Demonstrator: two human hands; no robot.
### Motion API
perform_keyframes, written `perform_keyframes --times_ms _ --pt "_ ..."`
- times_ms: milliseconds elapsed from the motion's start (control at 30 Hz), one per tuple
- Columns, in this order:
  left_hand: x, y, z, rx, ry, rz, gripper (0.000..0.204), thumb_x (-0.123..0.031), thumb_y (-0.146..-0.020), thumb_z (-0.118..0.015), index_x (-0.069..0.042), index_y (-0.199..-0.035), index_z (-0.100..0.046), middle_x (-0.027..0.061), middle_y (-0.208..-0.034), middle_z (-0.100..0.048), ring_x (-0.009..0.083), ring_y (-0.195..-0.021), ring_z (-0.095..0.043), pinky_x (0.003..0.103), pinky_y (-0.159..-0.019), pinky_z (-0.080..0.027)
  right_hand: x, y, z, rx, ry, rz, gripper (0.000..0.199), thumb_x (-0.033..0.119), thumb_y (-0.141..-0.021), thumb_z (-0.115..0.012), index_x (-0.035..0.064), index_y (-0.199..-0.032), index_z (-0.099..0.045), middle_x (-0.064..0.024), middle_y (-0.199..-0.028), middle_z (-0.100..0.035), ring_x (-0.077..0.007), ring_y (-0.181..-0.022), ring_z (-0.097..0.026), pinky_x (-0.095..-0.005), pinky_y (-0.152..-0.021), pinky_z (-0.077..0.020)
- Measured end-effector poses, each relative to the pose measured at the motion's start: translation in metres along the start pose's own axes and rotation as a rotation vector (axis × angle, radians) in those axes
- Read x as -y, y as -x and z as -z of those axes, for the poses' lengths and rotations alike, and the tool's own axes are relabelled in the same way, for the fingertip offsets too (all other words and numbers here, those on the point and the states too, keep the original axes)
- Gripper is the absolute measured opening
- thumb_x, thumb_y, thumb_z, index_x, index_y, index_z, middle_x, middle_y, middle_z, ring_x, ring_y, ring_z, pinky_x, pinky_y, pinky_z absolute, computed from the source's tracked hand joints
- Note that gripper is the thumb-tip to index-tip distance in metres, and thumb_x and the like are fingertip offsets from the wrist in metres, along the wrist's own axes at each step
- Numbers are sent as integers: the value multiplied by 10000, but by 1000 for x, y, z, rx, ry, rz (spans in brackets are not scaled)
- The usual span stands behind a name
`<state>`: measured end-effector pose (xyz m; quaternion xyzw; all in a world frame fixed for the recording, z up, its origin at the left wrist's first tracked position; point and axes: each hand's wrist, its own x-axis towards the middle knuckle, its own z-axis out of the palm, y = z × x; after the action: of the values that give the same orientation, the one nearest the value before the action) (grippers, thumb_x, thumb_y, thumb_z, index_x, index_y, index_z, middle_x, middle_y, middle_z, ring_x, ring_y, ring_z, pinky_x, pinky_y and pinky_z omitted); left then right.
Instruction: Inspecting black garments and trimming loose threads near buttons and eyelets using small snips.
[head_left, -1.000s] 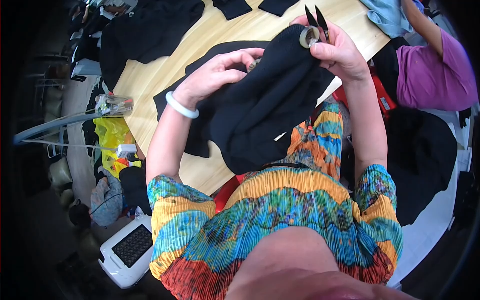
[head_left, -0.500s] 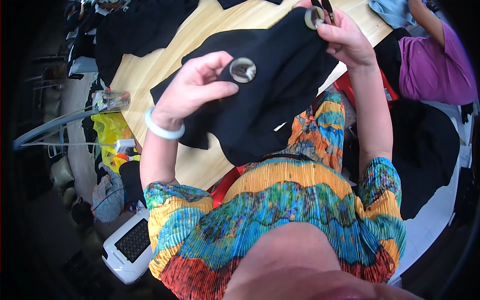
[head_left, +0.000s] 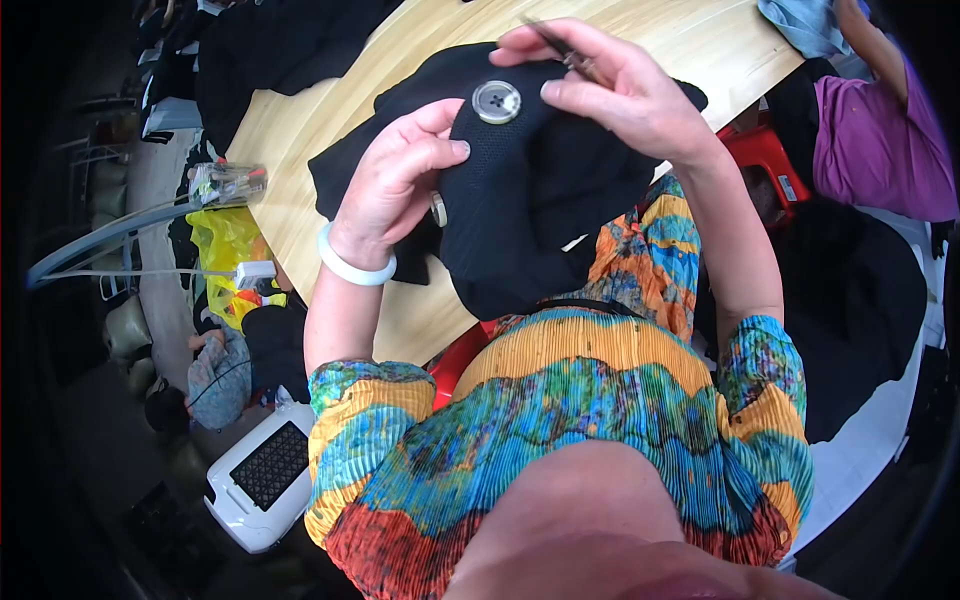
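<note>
Snips (head_left: 586, 68), gripped by right hand (head_left: 640, 105), swing inward; left hand (head_left: 395, 170) pinches black garment (head_left: 500, 205) above table (head_left: 275, 150), beside face-up button (head_left: 497, 102). Right hand, lately at another button, now nears this one: seemingly within snips' reach.

Bare wood on the table (head_left: 300, 140) leaves a hand room left of the black garment (head_left: 575, 200) and beyond its far right side. Dark cloth (head_left: 280, 50) blocks the far left, a clear container (head_left: 228, 183) the left edge, light-blue fabric (head_left: 790, 25) the far right; pointed snips (head_left: 577, 62) obstruct the space above the garment.
</note>
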<state>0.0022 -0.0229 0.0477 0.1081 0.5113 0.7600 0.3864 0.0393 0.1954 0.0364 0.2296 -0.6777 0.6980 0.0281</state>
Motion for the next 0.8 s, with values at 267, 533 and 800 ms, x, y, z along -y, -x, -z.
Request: perform_keyframes --times_ms 267,533,800 --pt "0 3 -5 43 -265 -58 324 41 -782 -517 5 -1104 -506 36 -985 -580 66 -888 -541 180 -774 -424 2 0 -7 -70 26 -129 423 108 -778 -601 74 -1181 -478 12 -858 -564 -39 -755 -514 -158 -664 -399" --pt "17 0 -8 -170 -893 -700 286 -3 -731 -605 -7 -1015 -569 105 -985 -573 171 -905 -563 255 -798 -432 -8 0 -12 -106 -2 -121 412 120 -779 -611 76 -1169 -485 26 -853 -569 -7 -671 -485 -129 -537 -345" --pt "30 -9 -19 -331 -1312 -1118 183 -7 -670 -662 -16 -850 -629 101 -867 -583 171 -723 -577 257 -631 -470 -6 1 -13 -70 -34 -148 408 130 -789 -603 65 -1173 -480 24 -837 -566 8 -613 -441 -128 -485 -302"
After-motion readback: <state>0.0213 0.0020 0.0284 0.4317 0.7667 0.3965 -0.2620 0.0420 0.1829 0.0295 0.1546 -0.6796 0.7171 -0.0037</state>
